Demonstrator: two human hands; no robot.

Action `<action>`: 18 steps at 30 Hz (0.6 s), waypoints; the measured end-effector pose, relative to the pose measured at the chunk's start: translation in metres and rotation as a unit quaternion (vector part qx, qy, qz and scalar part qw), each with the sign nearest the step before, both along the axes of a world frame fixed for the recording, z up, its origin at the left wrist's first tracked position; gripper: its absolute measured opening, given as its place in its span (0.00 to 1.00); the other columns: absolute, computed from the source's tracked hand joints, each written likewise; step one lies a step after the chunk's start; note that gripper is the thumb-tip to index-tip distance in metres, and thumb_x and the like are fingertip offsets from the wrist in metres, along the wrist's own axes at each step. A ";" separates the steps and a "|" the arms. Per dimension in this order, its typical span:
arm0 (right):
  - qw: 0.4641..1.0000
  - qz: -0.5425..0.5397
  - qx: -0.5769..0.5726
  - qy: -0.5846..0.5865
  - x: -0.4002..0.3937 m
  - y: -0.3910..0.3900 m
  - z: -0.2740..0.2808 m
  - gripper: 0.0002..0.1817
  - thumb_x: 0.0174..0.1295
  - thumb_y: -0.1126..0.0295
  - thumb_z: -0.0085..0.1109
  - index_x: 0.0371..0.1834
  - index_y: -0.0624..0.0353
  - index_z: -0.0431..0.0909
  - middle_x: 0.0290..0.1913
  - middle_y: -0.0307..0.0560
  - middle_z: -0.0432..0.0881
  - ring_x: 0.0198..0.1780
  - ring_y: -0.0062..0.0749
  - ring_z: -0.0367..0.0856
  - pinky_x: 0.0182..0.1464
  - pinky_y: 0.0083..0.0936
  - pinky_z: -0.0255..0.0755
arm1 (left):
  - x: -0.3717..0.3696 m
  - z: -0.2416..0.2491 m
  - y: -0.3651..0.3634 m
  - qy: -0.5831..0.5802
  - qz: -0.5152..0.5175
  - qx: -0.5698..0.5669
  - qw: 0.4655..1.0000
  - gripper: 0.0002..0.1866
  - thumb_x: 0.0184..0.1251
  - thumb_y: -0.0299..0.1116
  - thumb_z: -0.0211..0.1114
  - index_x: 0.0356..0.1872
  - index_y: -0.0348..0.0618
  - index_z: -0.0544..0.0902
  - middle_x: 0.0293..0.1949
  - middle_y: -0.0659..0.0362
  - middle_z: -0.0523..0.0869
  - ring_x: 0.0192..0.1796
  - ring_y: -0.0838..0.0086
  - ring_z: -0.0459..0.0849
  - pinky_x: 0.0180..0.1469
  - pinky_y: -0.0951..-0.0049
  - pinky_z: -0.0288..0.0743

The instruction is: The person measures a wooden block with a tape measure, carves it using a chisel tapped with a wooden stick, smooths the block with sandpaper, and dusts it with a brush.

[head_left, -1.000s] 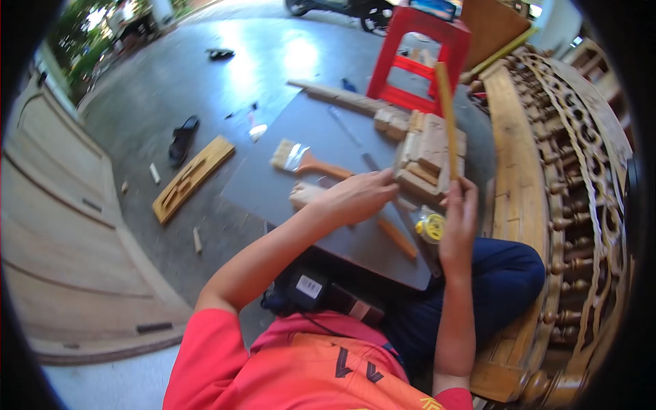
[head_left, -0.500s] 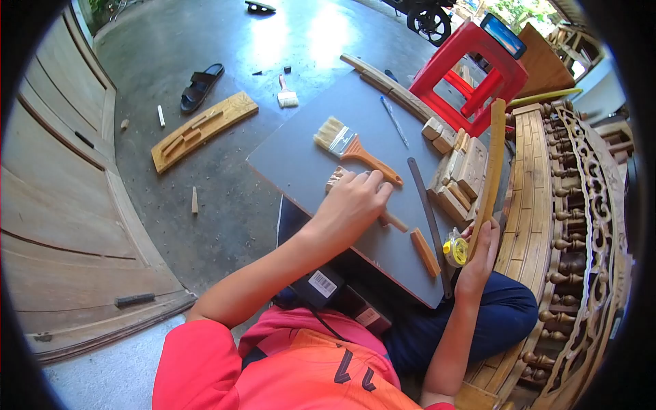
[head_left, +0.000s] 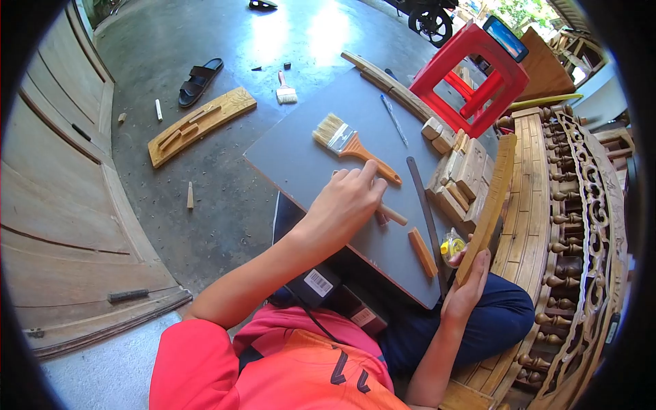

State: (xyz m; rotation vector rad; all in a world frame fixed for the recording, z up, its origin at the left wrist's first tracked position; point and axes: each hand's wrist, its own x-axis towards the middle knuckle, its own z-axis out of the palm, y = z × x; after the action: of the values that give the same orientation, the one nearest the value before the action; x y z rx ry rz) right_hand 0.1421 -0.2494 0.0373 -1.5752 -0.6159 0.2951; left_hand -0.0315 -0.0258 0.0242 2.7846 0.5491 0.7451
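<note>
My left hand (head_left: pixel 345 198) is closed over a tool with a wooden handle (head_left: pixel 393 214). The handle's end sticks out past my fingers, while the hand hides its head. Just beyond lies a wide paintbrush (head_left: pixel 348 142) with an orange handle, close to my fingertips. My right hand (head_left: pixel 469 283) grips the lower end of a long curved wooden strip (head_left: pixel 493 201), which stands raised and tilted to the right. Beside that hand, a yellow tape measure (head_left: pixel 452 247) rests at the board's edge. A small wooden block (head_left: pixel 422 251) and a dark flat bar (head_left: pixel 425 198) lie between the hands.
Stacked wooden pieces (head_left: pixel 461 174) and a pen (head_left: pixel 394 119) lie on the grey board (head_left: pixel 287 160). Behind stands a red stool (head_left: pixel 424 75) with a phone (head_left: pixel 506 39) on it. A wooden bench (head_left: pixel 526 205) borders the right side; a sandal (head_left: pixel 200 82) and curved plank (head_left: pixel 225 116) lie left.
The curved strip has tilted, its top dropping and moving right, showing more of its broad face. My left hand has shifted slightly up and left, with the handle moving a little.
</note>
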 end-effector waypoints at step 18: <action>0.994 0.000 0.073 0.080 -0.023 -0.016 0.003 0.27 0.88 0.51 0.37 0.72 0.63 0.68 0.46 0.44 0.76 0.38 0.24 0.71 0.43 0.22 0.68 | 0.045 -0.005 -0.019 -0.173 -0.026 -0.010 0.985 0.20 0.69 0.25 0.63 0.62 0.35 0.76 0.46 0.53 0.78 0.50 0.60 0.79 0.54 0.60 0.72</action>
State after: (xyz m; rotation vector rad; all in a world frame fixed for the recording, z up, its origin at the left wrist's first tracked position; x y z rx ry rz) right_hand 0.1195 -0.2659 0.0403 -1.3966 -0.5018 0.3658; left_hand 0.0139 -0.0451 0.0193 2.5565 0.4114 1.1699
